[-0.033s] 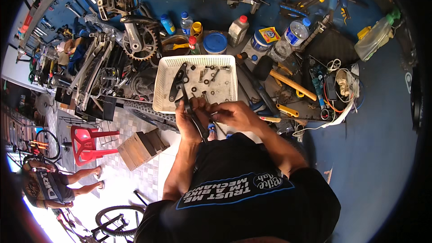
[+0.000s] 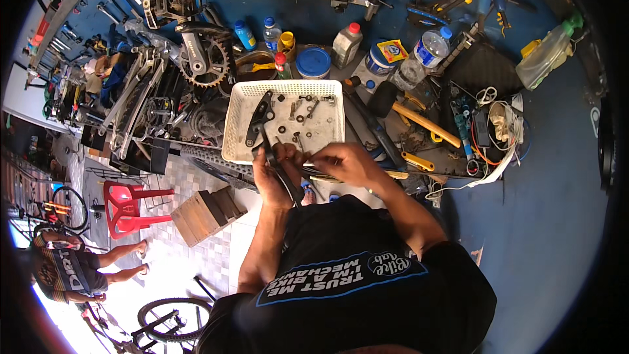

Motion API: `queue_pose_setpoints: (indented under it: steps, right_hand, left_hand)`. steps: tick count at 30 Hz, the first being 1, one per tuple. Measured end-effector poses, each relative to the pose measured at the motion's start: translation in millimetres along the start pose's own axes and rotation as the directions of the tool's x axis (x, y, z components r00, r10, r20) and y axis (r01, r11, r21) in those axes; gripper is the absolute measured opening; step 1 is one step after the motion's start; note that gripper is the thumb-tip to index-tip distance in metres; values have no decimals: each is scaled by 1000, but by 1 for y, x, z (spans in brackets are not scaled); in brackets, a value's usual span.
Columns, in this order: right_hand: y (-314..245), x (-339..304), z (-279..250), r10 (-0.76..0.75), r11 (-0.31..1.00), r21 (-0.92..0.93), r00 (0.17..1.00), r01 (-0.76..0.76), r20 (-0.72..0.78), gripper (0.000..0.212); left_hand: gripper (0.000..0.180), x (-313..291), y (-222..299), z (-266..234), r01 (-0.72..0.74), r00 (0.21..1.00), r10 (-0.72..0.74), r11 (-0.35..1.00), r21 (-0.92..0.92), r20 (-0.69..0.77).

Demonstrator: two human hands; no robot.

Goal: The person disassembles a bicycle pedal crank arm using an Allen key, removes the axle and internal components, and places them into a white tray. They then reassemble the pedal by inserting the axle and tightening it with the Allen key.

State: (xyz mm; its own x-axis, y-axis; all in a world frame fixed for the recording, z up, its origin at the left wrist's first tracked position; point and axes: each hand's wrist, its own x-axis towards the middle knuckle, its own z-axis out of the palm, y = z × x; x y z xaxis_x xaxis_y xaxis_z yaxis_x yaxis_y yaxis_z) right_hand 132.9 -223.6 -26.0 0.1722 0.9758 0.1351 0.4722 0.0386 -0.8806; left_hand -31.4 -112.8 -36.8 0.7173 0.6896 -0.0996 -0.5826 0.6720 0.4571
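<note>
My left hand [image 2: 270, 180] is closed around a long, curved black bike part [image 2: 278, 169], held upright above the near edge of a white plastic tray [image 2: 228, 134]. Close beside it, the fingers of my right hand [image 2: 354, 165] are pinched together near the left fingertips. Whatever they grip is too small or hidden to name. Inside the tray lies a black link arm [image 2: 260, 118] with round holes. Several bolts [image 2: 313, 109], washers and small rings are scattered to its right.
Behind the tray stand a blue-lidded tub [image 2: 313, 63] and several bottles. A mallet [image 2: 426, 124] lies to the right. Cranks and a chainring [image 2: 204, 62] crowd the left. A red chair [image 2: 124, 210], a wooden box [image 2: 208, 216] and another person [image 2: 72, 269] are at the lower left.
My right hand has shifted slightly, its fingers drawn a little to the right of the left hand's fingertips. The left hand keeps hold of the black part, almost unmoved.
</note>
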Motion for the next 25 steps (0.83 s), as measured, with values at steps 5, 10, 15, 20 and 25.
queue_pose_setpoints:
  steps: [5,10,15,20,25]
  right_hand:
    - [81,-2,-60,152,795,-498,908,-347,-390,29]
    - [140,-9,-74,578,497,-633,770,-594,-269,58]
    - [153,-8,-65,446,687,-506,852,-522,-274,62]
    - [206,-7,-83,453,814,-251,842,-525,-292,64]
    - [174,-3,-73,581,806,71,761,-588,-290,61]
  left_hand:
    - [42,-33,-3,-19,-107,936,163,976,189,-311]
    - [28,-69,-15,-10,-37,788,299,895,444,-538]
    - [34,-117,-14,9,-107,781,339,900,422,-524]
    - [35,-155,-5,-27,-110,785,462,759,642,-413]
    - [33,-206,12,-68,-74,725,467,784,617,-506]
